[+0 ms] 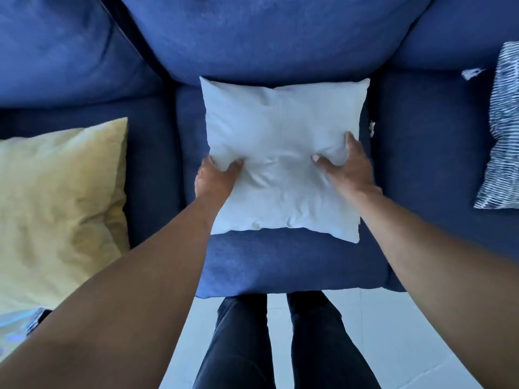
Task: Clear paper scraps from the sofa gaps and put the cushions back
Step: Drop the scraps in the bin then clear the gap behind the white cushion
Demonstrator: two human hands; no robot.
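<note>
A plain white cushion (280, 130) lies on the middle seat of a blue sofa (280, 262). My left hand (214, 178) grips its left edge, thumb pressed into the fabric. My right hand (346, 164) grips its right side, fingers dug into the top. A small white paper scrap (372, 127) sticks out of the gap just right of the cushion. Another white scrap (471, 73) lies at the back of the right seat.
A yellow cushion (56, 206) rests on the left seat. A blue-and-white patterned cushion (502, 130) lies at the right edge. Blue back cushions (266, 37) stand behind. My legs (280, 346) stand on a pale tiled floor before the sofa.
</note>
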